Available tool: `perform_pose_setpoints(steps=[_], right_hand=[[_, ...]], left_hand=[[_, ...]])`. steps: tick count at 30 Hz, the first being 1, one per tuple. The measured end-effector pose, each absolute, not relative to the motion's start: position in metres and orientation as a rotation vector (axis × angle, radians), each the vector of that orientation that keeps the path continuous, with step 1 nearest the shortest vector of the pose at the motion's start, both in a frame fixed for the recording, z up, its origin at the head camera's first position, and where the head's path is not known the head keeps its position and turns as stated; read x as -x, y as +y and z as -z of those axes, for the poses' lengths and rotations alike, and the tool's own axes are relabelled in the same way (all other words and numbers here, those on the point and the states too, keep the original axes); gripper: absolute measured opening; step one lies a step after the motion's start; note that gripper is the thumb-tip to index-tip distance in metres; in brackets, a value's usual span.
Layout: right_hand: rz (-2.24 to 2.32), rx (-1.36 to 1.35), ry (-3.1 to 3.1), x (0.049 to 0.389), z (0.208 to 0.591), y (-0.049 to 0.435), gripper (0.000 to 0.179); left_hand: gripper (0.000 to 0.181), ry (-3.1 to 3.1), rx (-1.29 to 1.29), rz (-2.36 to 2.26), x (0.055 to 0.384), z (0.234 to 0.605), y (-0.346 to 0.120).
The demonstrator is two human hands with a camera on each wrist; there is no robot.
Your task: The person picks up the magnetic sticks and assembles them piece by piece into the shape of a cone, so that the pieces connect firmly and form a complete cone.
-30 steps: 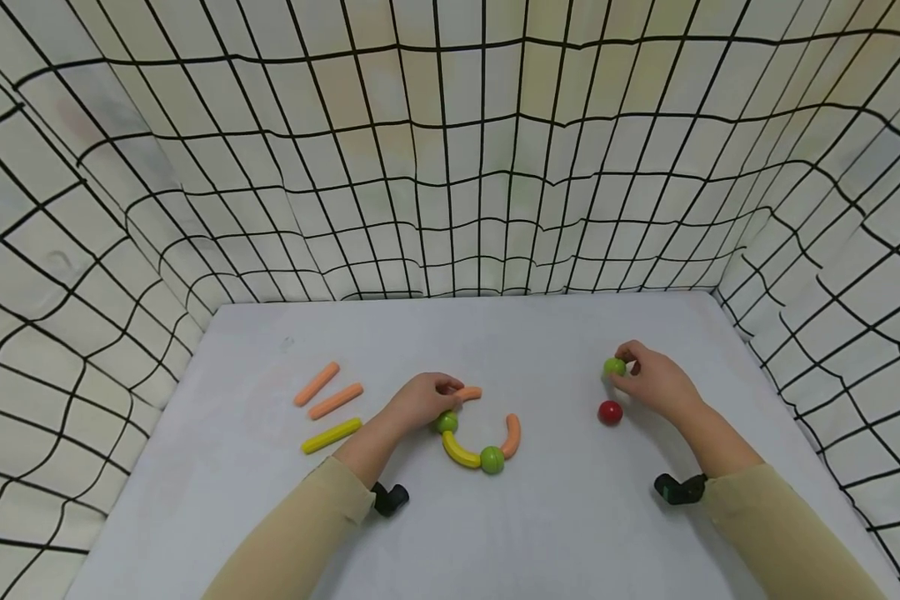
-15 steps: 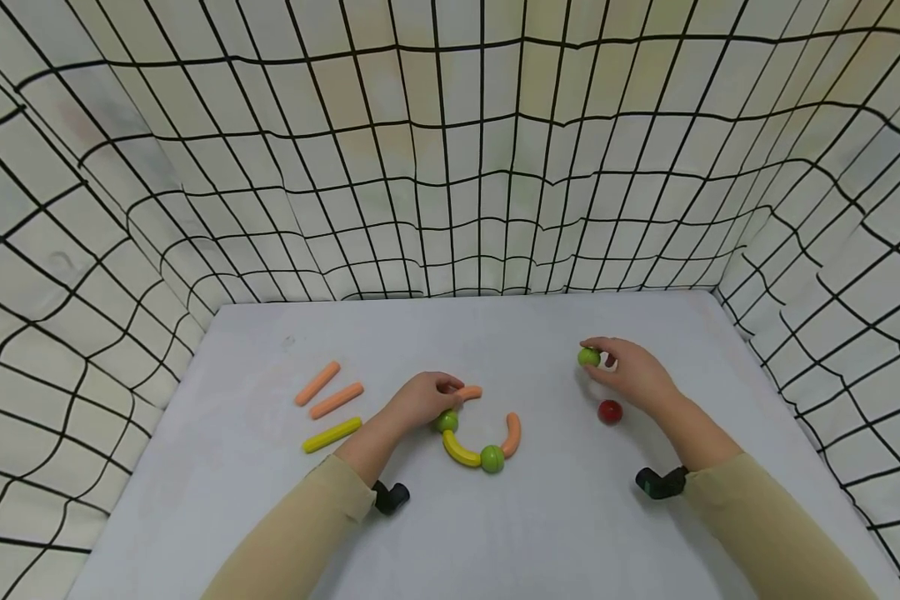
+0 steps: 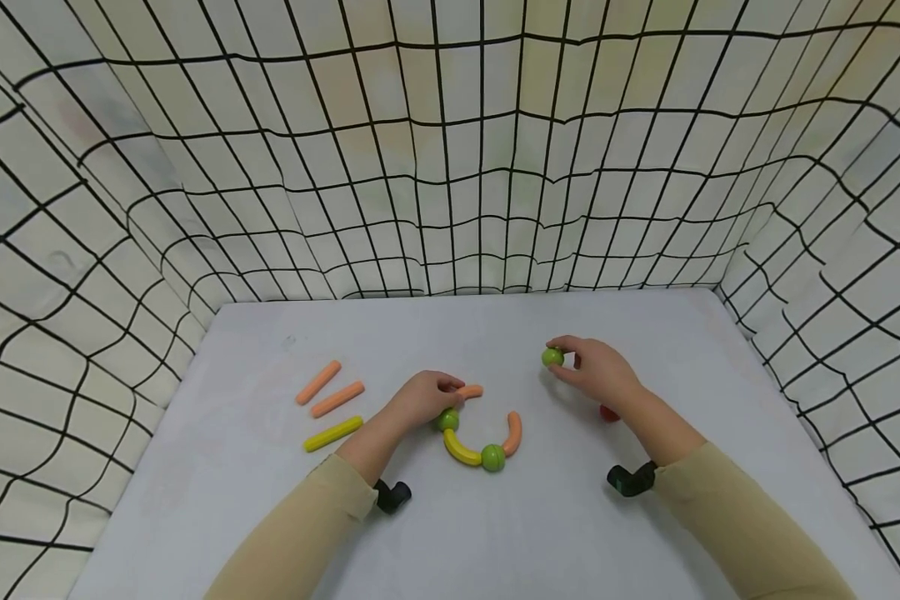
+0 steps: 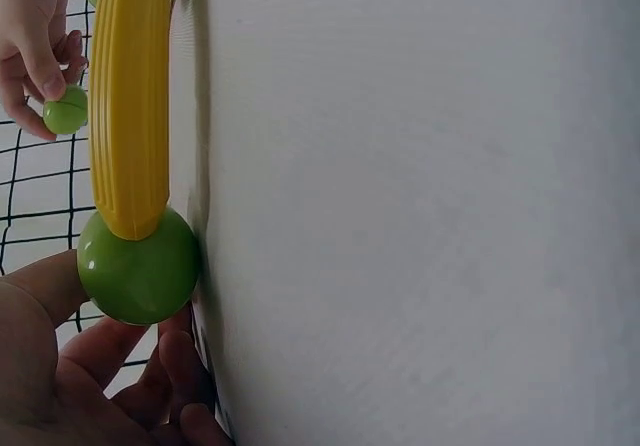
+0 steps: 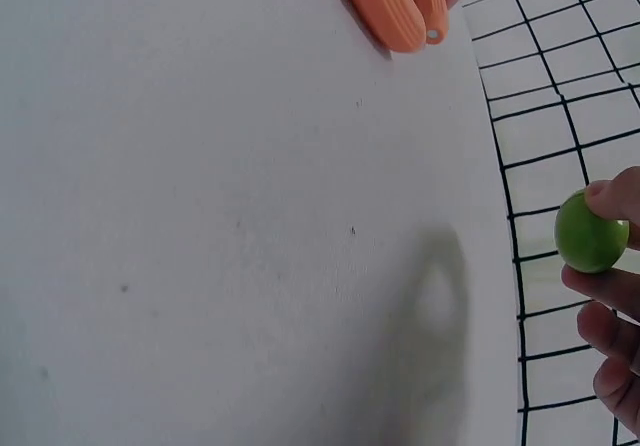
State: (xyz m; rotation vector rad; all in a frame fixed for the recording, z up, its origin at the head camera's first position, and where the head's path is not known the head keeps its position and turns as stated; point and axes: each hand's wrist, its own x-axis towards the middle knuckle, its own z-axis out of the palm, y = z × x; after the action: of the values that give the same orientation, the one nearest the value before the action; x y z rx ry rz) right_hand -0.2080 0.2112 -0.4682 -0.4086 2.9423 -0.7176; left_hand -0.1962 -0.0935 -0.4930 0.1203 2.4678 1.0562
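My left hand [image 3: 420, 398] pinches an orange curved rod [image 3: 472, 391] at the far left end of a toy chain. A green ball [image 3: 447, 419] sits just below that hand and joins the yellow curved rod [image 3: 462, 450]. From there the chain runs through a second green ball [image 3: 492, 457] to another orange curved rod [image 3: 513, 433], leaving a gap at the far right side. To the right, my right hand [image 3: 600, 371] grips a loose green ball [image 5: 590, 234] between thumb and fingers, apart from the chain. Partly hidden behind the right wrist lies a red ball [image 3: 608, 413].
Two straight orange rods [image 3: 318, 382] and a straight yellow rod [image 3: 333, 433] lie left of the left hand. Black netting [image 3: 480, 200] over white walls encloses the back and sides of the white table [image 3: 555, 533].
My right hand has carried the green ball leftward toward the chain, and its forearm now covers part of the red ball. The left hand and the chain have stayed in place.
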Motion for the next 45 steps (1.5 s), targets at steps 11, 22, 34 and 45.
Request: perform_pose_setpoints(steps=[11,22,34,45], right_hand=[[0.735,0.488,2.854,0.207,0.480,0.175,0.037],[0.767,0.509,2.748,0.204,0.495,0.152,0.035],[0.688,0.526,2.725,0.203,0.500,0.137,0.034],[0.705,0.491,2.732,0.203,0.502,0.134,0.035]], left_hand=[[0.032,2.465,-0.099,-1.074,0.195,0.494,-0.092],[0.031,2.453,-0.072,-1.099,0.193,0.492,-0.092],[0.030,2.462,-0.076,-1.091,0.196,0.495,-0.093],[0.030,2.445,-0.069,-1.137,0.196,0.495,-0.095]])
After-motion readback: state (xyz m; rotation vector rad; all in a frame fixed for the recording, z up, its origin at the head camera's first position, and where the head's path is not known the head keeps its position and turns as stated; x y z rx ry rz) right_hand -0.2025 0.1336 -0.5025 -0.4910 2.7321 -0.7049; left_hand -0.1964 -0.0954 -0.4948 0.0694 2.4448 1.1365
